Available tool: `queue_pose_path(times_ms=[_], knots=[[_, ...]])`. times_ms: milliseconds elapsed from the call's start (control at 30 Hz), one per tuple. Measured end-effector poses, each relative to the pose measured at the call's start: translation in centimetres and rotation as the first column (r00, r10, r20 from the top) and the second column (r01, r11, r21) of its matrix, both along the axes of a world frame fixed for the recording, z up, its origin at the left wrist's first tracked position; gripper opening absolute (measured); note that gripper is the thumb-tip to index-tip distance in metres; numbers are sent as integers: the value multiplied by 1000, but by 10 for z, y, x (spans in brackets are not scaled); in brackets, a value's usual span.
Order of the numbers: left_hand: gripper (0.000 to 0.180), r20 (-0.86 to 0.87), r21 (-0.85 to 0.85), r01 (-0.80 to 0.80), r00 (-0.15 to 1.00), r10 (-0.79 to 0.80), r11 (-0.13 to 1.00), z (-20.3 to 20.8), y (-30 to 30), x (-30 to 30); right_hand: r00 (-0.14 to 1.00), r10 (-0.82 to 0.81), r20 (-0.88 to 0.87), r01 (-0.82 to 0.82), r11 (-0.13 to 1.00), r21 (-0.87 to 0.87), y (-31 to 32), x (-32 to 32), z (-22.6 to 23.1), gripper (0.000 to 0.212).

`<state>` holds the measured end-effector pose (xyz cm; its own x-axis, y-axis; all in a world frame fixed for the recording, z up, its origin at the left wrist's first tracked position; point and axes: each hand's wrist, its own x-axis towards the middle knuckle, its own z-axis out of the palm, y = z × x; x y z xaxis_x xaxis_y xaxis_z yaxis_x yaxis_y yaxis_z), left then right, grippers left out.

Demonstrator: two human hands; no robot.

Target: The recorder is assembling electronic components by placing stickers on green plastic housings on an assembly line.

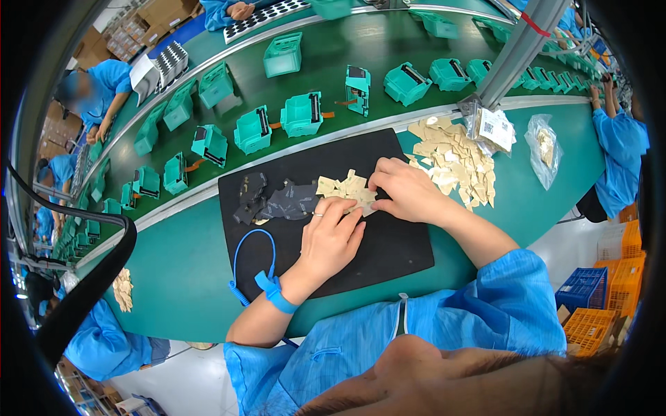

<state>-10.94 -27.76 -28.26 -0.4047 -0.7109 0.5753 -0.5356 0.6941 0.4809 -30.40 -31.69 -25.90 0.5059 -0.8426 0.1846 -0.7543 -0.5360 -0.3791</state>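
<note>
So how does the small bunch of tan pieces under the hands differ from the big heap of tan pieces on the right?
The small bunch of tan pieces lies on the black mat; the big heap lies on the green table beside the mat. The bunch holds far fewer pieces than the heap. The left hand and right hand touch the bunch; neither touches the heap. Both are flat, pale tan, angular pieces.

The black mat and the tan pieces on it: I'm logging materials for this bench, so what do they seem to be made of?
The black mat looks like soft rubber or foam with a matte finish: it lies flat and gives no glare. The tan pieces under the left hand and right hand look like thin film or adhesive-backed sheet, flat, angular and faintly glossy; paper cannot be ruled out.
</note>
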Motion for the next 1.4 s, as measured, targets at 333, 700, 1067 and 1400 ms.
queue_pose_path(times_ms=[333,700,1067,1400], knots=[[27,-22,189,-36,999,41,981,-6,-18,-8,996,58,74,-59,998,16,3,0,-8,17],[9,-451,521,164,886,107,838,-17,-12,-5,937,107,332,42,910,-413,26,12,1,17],[10,-189,31,14,982,-8,999,-1,-10,-6,982,144,125,-38,789,-614,32,21,-4,16],[9,-279,75,119,956,-94,990,0,-10,-3,929,145,340,21,897,-441,33,20,-2,12]])
